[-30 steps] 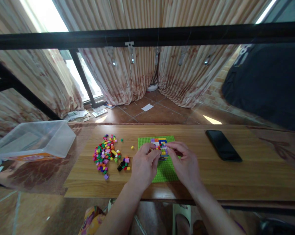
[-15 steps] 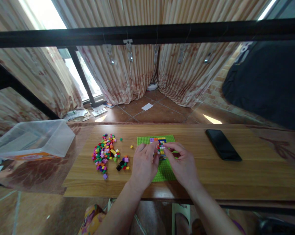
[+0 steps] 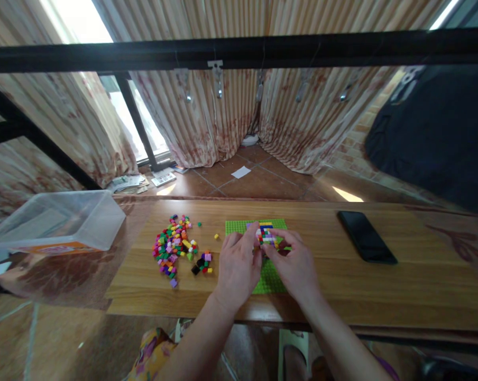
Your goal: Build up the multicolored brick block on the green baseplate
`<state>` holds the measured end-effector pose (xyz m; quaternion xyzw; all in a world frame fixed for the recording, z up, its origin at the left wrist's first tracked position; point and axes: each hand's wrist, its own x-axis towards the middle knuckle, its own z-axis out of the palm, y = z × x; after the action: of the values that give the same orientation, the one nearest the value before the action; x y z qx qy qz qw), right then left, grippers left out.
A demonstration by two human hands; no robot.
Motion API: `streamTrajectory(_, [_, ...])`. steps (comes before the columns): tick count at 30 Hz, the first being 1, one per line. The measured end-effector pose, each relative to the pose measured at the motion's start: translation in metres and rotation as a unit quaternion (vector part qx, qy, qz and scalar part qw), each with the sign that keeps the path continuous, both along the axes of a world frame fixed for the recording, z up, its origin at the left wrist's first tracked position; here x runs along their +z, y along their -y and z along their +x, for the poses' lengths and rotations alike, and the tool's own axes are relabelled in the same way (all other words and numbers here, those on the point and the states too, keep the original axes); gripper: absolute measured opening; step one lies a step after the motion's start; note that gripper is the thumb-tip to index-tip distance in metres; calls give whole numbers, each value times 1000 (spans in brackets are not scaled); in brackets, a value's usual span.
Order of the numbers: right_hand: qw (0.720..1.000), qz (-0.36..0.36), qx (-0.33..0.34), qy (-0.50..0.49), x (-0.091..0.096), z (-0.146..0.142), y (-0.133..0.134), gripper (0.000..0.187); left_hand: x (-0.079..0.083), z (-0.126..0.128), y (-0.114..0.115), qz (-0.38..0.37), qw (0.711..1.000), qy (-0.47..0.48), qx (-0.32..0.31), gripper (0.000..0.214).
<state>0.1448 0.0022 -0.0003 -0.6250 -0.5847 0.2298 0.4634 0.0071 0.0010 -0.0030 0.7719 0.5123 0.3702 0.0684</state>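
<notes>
A green studded baseplate (image 3: 271,280) lies on the wooden table, partly hidden under my hands. Small coloured toy bricks (image 3: 267,236) form a cluster over it, in white, red, blue, yellow and purple. My left hand (image 3: 239,264) is closed, its thumb and index finger pinching at the left side of the cluster. From the right, my right hand (image 3: 296,262) grips the same bricks with bent fingers. Whether the cluster is raised off the plate or fixed to it, I cannot tell.
Left of the plate spreads a pile of loose bricks (image 3: 171,246), with a yellow brick (image 3: 217,236) lying apart. A black phone (image 3: 366,236) rests on the table at right. Beyond the table's left end is a clear plastic bin (image 3: 76,219). A black rail (image 3: 239,52) crosses above.
The view has shifted slightly, so everything sits a little further right. Both hands stay at the brick cluster, and more of its coloured face shows between the fingers.
</notes>
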Motion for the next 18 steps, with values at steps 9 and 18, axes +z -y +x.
streamTrajectory(9, [999, -30, 5, -25, 5, 1, -1, 35, 0, -1, 1, -4, 1000, 18, -4, 56])
streamTrajectory(18, [999, -25, -1, -33, 1, 0, -1, 33, 0, 2, 1, 18, 1000, 24, -5, 56])
